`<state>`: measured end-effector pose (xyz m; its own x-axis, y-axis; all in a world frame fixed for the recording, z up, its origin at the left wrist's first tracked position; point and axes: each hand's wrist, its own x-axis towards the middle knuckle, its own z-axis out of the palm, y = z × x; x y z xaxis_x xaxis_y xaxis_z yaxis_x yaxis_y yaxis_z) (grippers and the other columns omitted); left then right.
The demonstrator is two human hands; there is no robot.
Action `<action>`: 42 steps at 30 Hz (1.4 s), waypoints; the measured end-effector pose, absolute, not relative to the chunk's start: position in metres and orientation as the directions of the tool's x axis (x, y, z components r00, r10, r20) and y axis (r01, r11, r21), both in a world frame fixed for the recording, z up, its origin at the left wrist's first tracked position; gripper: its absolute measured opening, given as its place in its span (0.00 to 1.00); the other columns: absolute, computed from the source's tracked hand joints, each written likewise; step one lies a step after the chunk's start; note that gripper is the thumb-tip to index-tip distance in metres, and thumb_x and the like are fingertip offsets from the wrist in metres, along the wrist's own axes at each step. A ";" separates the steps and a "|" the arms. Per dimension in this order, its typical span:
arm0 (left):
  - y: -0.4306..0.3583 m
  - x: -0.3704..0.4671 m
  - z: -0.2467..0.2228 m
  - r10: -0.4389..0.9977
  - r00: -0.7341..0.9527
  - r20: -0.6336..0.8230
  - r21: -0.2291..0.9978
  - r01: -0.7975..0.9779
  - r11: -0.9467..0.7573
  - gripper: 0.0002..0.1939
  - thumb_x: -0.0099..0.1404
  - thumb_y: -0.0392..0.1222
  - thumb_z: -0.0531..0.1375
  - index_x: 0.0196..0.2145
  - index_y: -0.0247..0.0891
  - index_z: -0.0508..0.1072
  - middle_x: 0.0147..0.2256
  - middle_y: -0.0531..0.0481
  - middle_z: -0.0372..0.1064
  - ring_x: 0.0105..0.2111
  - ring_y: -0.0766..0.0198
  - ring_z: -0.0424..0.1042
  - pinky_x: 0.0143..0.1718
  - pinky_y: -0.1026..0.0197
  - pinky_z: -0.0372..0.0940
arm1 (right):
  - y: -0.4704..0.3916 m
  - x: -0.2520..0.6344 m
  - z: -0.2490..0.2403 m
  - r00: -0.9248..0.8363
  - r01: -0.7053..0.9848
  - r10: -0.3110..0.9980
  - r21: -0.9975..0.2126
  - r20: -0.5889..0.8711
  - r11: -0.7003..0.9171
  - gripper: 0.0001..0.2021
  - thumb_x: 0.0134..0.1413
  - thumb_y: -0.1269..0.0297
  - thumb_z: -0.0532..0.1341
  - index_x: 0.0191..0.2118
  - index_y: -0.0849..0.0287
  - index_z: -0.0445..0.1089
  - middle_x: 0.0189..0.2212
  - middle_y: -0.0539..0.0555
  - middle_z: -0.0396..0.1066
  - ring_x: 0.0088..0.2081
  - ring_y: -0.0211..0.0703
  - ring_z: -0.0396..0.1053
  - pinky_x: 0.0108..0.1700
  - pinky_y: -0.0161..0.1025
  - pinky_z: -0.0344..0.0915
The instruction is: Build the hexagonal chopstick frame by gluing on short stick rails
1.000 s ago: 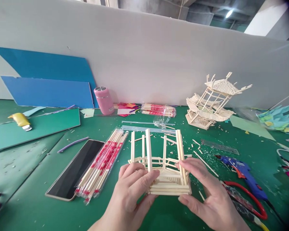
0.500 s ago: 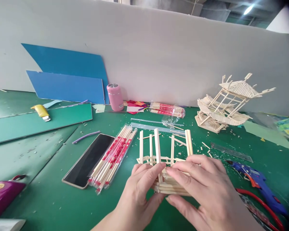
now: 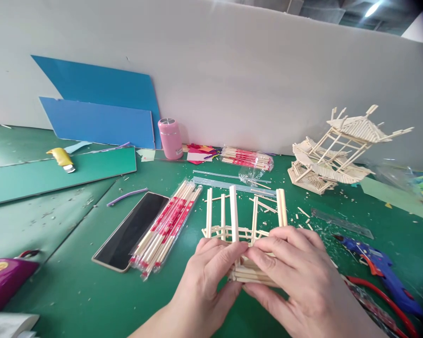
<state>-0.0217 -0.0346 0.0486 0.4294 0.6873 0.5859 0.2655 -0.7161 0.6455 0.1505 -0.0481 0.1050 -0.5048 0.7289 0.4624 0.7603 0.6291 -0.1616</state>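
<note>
A small wooden stick frame (image 3: 234, 216) with several upright posts and a low railing stands on the green table in front of me. My left hand (image 3: 211, 277) pinches its near left corner, thumb beside the thick front post. On the near right side, my right hand (image 3: 296, 277) has its fingers on top and its thumb below the stacked sticks of the base. The fingertips of both hands nearly meet at the front edge. Whatever lies between them is hidden.
Left of the frame lie bagged sticks (image 3: 167, 230) and a phone (image 3: 134, 232). A blue glue gun (image 3: 380, 267) and red-handled pliers (image 3: 384, 300) lie right. Behind are a pink bottle (image 3: 170, 139), more bagged sticks (image 3: 246, 158) and a stick pagoda (image 3: 338, 150).
The camera view has shifted slightly. Both hands keep their hold on the frame, with the right fingertips a little closer to the left thumb.
</note>
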 end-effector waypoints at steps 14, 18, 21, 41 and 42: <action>-0.033 -0.022 0.049 0.695 0.437 0.571 0.641 0.292 -0.710 0.24 0.56 0.26 0.54 0.50 0.41 0.60 0.35 0.46 0.73 0.32 0.59 0.70 0.34 0.55 0.65 | -0.048 0.152 0.105 -0.506 0.757 0.718 -0.153 0.477 0.635 0.06 0.48 0.63 0.63 0.33 0.57 0.72 0.30 0.49 0.73 0.33 0.40 0.66 0.34 0.40 0.55; -0.033 -0.021 0.049 0.699 0.437 0.566 0.636 0.308 -0.708 0.23 0.57 0.27 0.54 0.50 0.41 0.60 0.36 0.45 0.73 0.33 0.59 0.71 0.34 0.55 0.65 | -0.048 0.151 0.104 -0.480 0.762 0.729 -0.180 0.487 0.622 0.06 0.49 0.63 0.62 0.34 0.57 0.72 0.30 0.49 0.74 0.32 0.41 0.65 0.35 0.40 0.56; -0.034 -0.022 0.050 0.702 0.436 0.563 0.622 0.334 -0.708 0.23 0.59 0.29 0.55 0.51 0.42 0.59 0.37 0.46 0.73 0.34 0.59 0.71 0.36 0.55 0.65 | -0.050 0.155 0.104 -0.465 0.756 0.727 -0.199 0.506 0.623 0.10 0.46 0.59 0.64 0.36 0.57 0.72 0.31 0.49 0.74 0.34 0.42 0.65 0.36 0.41 0.58; -0.034 -0.022 0.049 0.689 0.479 0.544 0.610 0.337 -0.717 0.29 0.56 0.27 0.54 0.54 0.42 0.55 0.39 0.48 0.72 0.36 0.59 0.71 0.41 0.55 0.62 | -0.045 0.151 0.105 -0.355 0.775 0.827 -0.357 0.436 0.521 0.10 0.52 0.71 0.57 0.22 0.57 0.67 0.30 0.50 0.64 0.33 0.40 0.58 0.33 0.39 0.55; -0.034 -0.022 0.049 0.689 0.481 0.542 0.611 0.338 -0.716 0.29 0.56 0.27 0.54 0.54 0.42 0.55 0.39 0.48 0.72 0.36 0.60 0.71 0.41 0.55 0.61 | -0.045 0.151 0.105 -0.356 0.774 0.829 -0.361 0.431 0.520 0.10 0.52 0.71 0.57 0.22 0.57 0.67 0.30 0.50 0.63 0.33 0.40 0.57 0.33 0.39 0.54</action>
